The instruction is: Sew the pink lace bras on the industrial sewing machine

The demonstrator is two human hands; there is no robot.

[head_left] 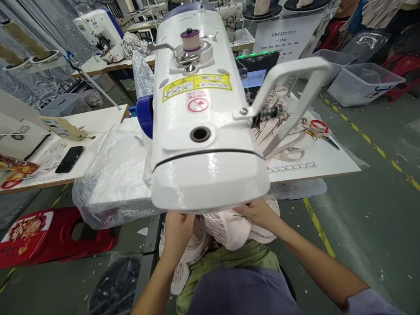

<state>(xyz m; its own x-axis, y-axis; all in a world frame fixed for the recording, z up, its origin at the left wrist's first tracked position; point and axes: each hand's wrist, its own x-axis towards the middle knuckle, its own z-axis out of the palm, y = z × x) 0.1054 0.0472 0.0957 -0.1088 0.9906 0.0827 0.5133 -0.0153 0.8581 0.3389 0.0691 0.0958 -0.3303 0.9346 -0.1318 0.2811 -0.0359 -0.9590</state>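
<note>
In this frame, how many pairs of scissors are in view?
2: red-handled scissors on the white table right of the white sewing machine, and red-handled scissors at the left table's front edge. Others may be hidden under the fabric.

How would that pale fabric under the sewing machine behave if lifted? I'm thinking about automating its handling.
Probably floppy: the pale fabric bunches and drapes in folds between the left hand and right hand. Likely light, since it hangs loosely off the table edge. Its netted-looking parts may snag.
</note>
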